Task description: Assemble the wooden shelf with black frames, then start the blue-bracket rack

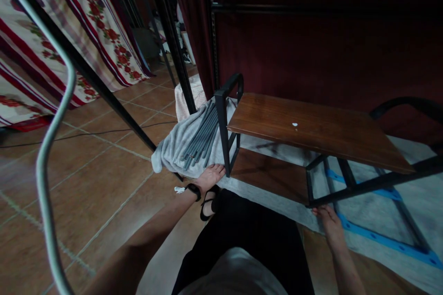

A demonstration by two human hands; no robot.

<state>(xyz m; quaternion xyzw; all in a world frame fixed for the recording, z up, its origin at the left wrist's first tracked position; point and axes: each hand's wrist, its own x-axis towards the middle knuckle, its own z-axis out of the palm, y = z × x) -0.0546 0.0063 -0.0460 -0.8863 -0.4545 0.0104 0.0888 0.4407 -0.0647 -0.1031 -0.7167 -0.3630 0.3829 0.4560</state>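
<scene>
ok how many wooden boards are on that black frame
2: the upper board spanning the black frame, and the lower board beneath it, between the left hand and right hand. The upper board may hide more.

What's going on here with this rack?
A person's left hand is at the foot of the black-framed rack, at its left end; the right hand is near the lower board's right-hand corner. Grey rods lie together on grey cloth to the left; blue strips show at the right.
</scene>
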